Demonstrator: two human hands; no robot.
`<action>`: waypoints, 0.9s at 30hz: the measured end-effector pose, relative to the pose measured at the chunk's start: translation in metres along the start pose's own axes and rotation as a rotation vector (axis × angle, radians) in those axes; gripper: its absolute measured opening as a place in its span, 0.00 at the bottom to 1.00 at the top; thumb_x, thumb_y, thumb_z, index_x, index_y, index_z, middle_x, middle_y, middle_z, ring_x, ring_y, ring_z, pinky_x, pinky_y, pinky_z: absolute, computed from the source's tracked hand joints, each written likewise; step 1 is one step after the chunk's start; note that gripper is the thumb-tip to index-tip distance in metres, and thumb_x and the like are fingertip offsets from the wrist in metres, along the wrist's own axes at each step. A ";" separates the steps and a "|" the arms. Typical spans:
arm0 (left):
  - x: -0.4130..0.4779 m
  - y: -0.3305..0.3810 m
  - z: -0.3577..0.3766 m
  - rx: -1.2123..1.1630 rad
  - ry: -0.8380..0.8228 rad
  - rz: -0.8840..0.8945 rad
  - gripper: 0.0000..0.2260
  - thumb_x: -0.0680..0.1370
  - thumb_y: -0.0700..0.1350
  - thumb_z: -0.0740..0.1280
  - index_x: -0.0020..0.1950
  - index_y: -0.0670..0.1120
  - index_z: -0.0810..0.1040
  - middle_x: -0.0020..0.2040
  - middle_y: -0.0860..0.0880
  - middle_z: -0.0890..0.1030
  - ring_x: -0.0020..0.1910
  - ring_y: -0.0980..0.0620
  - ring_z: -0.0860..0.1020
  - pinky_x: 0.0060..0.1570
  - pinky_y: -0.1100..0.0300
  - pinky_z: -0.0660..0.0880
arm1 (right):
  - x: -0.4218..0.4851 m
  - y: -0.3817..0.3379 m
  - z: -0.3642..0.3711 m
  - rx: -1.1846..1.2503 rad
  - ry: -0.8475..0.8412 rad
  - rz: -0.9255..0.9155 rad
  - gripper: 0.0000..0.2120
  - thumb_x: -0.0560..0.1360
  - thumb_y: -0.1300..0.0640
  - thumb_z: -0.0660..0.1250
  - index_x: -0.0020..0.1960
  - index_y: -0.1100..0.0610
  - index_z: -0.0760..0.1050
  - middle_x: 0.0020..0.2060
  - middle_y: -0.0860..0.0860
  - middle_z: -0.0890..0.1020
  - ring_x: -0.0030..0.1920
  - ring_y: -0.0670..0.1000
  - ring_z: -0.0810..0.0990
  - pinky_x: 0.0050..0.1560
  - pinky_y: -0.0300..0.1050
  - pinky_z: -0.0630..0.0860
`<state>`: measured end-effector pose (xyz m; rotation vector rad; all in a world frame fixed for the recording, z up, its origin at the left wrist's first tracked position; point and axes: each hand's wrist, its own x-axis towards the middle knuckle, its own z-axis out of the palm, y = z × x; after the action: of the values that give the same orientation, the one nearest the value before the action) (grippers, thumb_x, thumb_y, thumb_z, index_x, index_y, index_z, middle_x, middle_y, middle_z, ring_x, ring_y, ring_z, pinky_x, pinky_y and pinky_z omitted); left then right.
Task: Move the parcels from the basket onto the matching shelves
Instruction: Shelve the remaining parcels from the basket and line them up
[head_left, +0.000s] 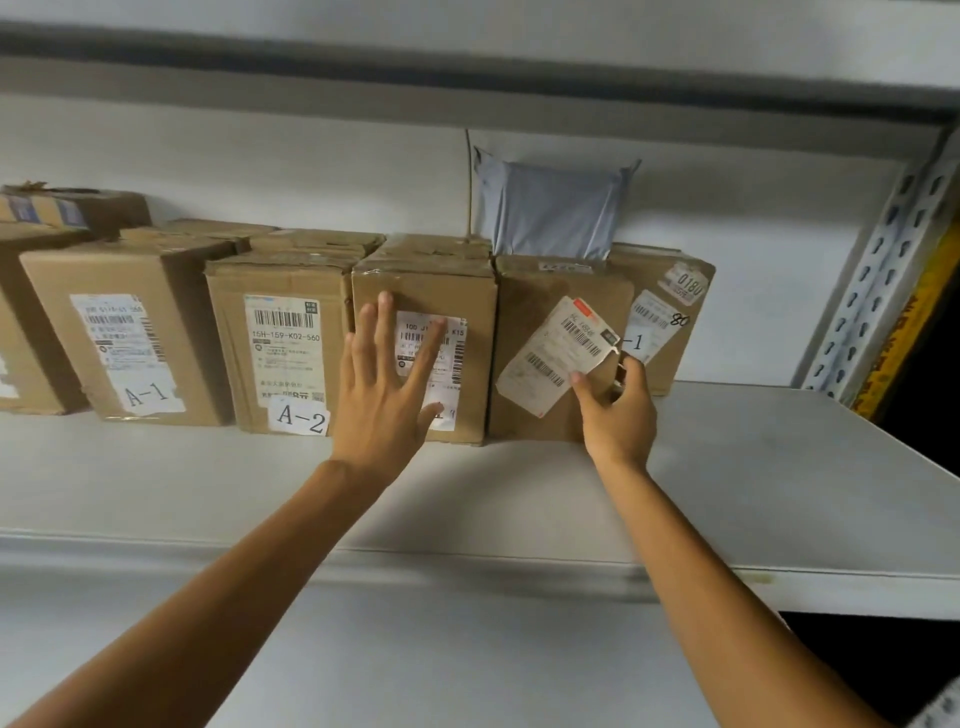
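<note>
A row of brown cardboard parcels stands along the back of a white shelf (753, 467). My left hand (387, 384) lies flat with spread fingers against the front of a middle parcel (467, 296), over its white label. My right hand (618, 410) curls its fingers round the front right edge of the neighbouring parcel (530, 306), whose label has peeled loose. A further parcel (675, 332) marked "-1" stands just right of it. To the left stand the parcels labelled A-2 (280, 343) and A-1 (130, 332). The basket is out of view.
A grey plastic mailer bag (550, 208) stands behind the boxes against the wall. A perforated metal upright (883, 270) bounds the shelf on the right. The shelf's right part and its front strip are bare. Another shelf board runs overhead.
</note>
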<state>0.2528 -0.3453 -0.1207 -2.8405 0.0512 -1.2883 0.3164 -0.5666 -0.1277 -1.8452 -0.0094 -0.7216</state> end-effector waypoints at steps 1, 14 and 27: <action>0.000 -0.001 0.003 0.004 0.007 0.011 0.43 0.70 0.49 0.75 0.78 0.50 0.54 0.76 0.32 0.47 0.75 0.33 0.45 0.71 0.37 0.51 | -0.001 0.002 0.002 -0.010 0.021 -0.009 0.19 0.74 0.49 0.71 0.62 0.53 0.73 0.59 0.50 0.81 0.57 0.54 0.79 0.51 0.45 0.74; -0.007 -0.003 -0.017 -0.074 -0.138 0.067 0.43 0.71 0.53 0.72 0.78 0.53 0.48 0.76 0.37 0.37 0.74 0.38 0.34 0.73 0.39 0.43 | -0.019 -0.032 -0.014 -0.266 -0.218 0.155 0.37 0.74 0.49 0.70 0.77 0.54 0.56 0.69 0.55 0.72 0.67 0.59 0.72 0.63 0.52 0.70; -0.072 -0.099 -0.074 -0.237 -0.338 0.096 0.29 0.78 0.52 0.64 0.76 0.56 0.55 0.78 0.47 0.55 0.76 0.44 0.50 0.73 0.45 0.51 | -0.139 -0.111 0.039 -0.164 -0.511 -0.120 0.26 0.76 0.49 0.67 0.72 0.52 0.66 0.68 0.49 0.73 0.66 0.51 0.72 0.59 0.43 0.70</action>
<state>0.1521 -0.2441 -0.1230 -3.1659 0.3504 -0.8190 0.1838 -0.4430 -0.1082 -2.1573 -0.4053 -0.3200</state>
